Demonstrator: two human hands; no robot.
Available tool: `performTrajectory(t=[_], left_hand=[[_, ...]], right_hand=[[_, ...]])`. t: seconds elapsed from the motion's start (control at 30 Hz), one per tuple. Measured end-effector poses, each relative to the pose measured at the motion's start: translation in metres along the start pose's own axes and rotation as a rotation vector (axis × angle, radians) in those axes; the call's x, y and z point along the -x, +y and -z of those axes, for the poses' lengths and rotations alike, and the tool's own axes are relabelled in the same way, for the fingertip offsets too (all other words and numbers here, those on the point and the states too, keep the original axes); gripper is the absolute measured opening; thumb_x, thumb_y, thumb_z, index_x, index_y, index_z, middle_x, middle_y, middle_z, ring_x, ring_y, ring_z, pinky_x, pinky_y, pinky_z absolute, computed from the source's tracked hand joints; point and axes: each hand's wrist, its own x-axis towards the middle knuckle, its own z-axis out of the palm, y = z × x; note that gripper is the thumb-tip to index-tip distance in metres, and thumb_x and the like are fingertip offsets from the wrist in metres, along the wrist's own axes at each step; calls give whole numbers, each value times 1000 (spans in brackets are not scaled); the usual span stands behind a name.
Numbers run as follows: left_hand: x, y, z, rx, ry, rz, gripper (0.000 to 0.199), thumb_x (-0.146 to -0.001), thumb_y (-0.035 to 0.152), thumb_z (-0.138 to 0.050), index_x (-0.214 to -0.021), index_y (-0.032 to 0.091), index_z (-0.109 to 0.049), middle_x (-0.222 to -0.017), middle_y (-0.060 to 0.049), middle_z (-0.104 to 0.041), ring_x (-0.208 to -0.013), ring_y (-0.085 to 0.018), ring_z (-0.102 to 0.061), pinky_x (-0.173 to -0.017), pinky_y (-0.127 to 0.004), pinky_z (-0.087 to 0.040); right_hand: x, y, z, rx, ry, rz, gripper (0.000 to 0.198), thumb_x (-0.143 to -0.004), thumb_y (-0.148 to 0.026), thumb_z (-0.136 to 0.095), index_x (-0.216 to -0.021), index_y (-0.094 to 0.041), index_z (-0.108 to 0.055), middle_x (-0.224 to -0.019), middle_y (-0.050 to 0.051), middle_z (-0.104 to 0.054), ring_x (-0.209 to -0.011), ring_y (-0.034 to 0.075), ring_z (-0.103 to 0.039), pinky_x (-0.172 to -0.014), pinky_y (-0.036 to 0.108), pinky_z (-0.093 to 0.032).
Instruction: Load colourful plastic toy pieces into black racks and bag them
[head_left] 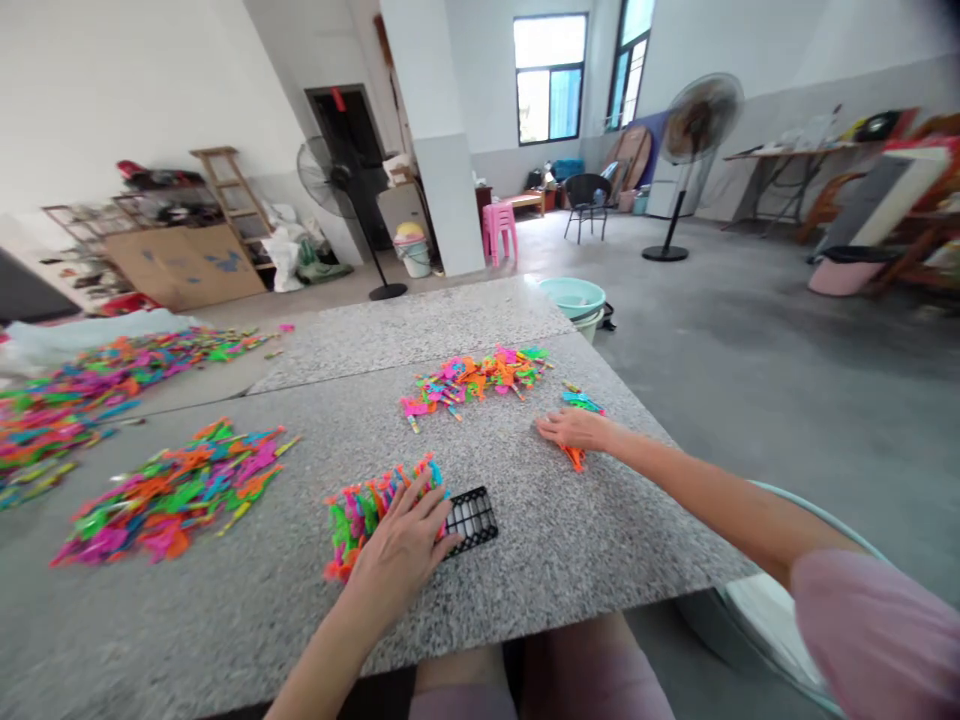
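My left hand lies palm down with spread fingers over a black grid rack. Bright plastic pieces in green, pink, orange and blue stand close together at the rack's left part; its right-hand cells show uncovered. My right hand is low over the tabletop to the right, its fingers bent together and pointing left. Orange plastic pieces stick out below this hand; whether its fingers grip one is hidden. Just behind it lie a few blue and green pieces.
A mixed heap of plastic pieces lies beyond my hands. Another heap and a larger pile spread to the left on the speckled stone table. Tubs stand past the right edge, and a big bin is near my right arm.
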Motion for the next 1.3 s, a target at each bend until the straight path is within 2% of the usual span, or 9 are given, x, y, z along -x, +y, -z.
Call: performTrajectory(t=[0.07,0.17,0.3,0.43,0.63,0.83,1.03,1.2,1.3], left_hand=[[0,4,4,12,-32,25,26,-87,33,-67,-107,15,-65,-124,-10,-65,-135,-34,-43,-110,-54,-43],[0,9,9,30,-68,58,27,-89,31,-66,-109,14,-64,-128,-11,-62,-138,-34,-39,-113,-53,-40],[-2,12,12,61,-97,80,21,-91,27,-61,-107,14,-63,-128,-12,-60,-139,-33,-37,-115,-53,-37],[-2,14,14,91,-96,78,20,-92,25,-58,-109,14,-62,-129,-11,-58,-140,-32,-34,-116,-51,-35],[-3,18,16,125,-66,100,20,-89,19,-56,-107,15,-62,-128,-11,-60,-139,-32,-35,-117,-53,-32],[-4,17,12,137,-65,95,24,-90,18,-52,-111,14,-62,-127,-13,-61,-138,-34,-38,-115,-56,-32],[-2,14,12,224,-63,97,63,-80,15,-61,-140,16,-43,-137,-12,-53,-141,-33,-33,-117,-52,-30],[-7,11,8,223,3,82,33,-86,34,-65,-115,18,-61,-118,-10,-61,-132,-33,-43,-113,-54,-35],[-9,4,-2,194,83,63,25,-92,36,-57,-110,19,-64,-114,-10,-63,-130,-33,-45,-107,-56,-42]], right_hand=[[9,8,-9,2,-53,74,21,-91,-5,-46,-94,-15,-65,-104,12,-66,-94,19,-60,-79,28,-45],[6,-11,-16,-222,17,-79,20,-88,-4,-46,-89,-14,-64,-92,11,-66,-86,19,-60,-76,28,-44],[-17,-98,-16,-933,226,-384,14,-83,-17,-56,-96,-17,-59,-80,2,-64,-69,14,-57,-63,23,-43],[-38,-189,-15,-1466,317,-453,18,-76,-22,-61,-93,-18,-58,-69,-4,-56,-57,10,-48,-54,20,-38],[-49,-225,-14,-1459,354,-725,20,-74,-24,-62,-91,-19,-54,-67,-3,-57,-55,12,-50,-50,22,-39],[-56,-236,-3,-1094,203,-697,3,-76,-18,-59,-79,-19,-58,-66,2,-63,-60,17,-58,-57,25,-41],[-69,-235,11,-817,93,-618,23,-75,-15,-60,-97,-17,-63,-85,8,-71,-76,22,-64,-65,26,-41],[-69,-240,15,-801,90,-552,28,-80,-14,-57,-108,-15,-61,-90,9,-71,-79,22,-64,-67,27,-42],[-53,-189,18,-759,90,-527,24,-82,-20,-62,-106,-20,-62,-92,5,-70,-85,21,-64,-74,27,-45]])
